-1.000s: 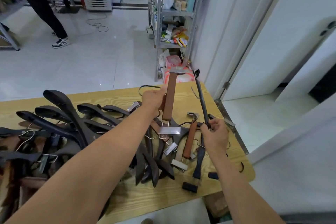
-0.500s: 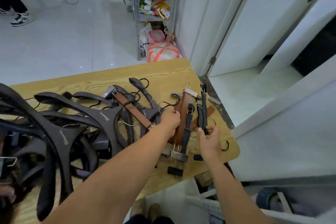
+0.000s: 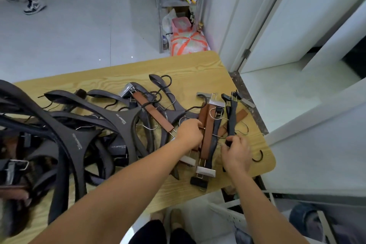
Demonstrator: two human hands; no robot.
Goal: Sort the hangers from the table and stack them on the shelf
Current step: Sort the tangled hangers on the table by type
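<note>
Pale wood-grain tabletop (image 3: 198, 65) fills the lower view, with white floor tiles beyond its far edge and a grey metal shelf rack (image 3: 160, 6) crowded with packets further back. A tangled heap of dark, wide-shouldered coat hangers (image 3: 79, 134) covers the table's left half, and one brown clip hanger (image 3: 152, 113) lies slanted across its middle.

Near the right edge a small group of straight clip hangers lies side by side. The left hand (image 3: 189, 134) has its fingers curled on a brown wooden bar hanger with metal clips (image 3: 208, 134), probably at its wire hook, though the knuckles hide the contact. The right hand (image 3: 236, 154), just beside it, grips the near end of a slim black clip hanger (image 3: 231, 119).

Sorting looks barely begun: only the clip types are being gathered, the big heap is unsorted, and no hangers show on the rack.
</note>
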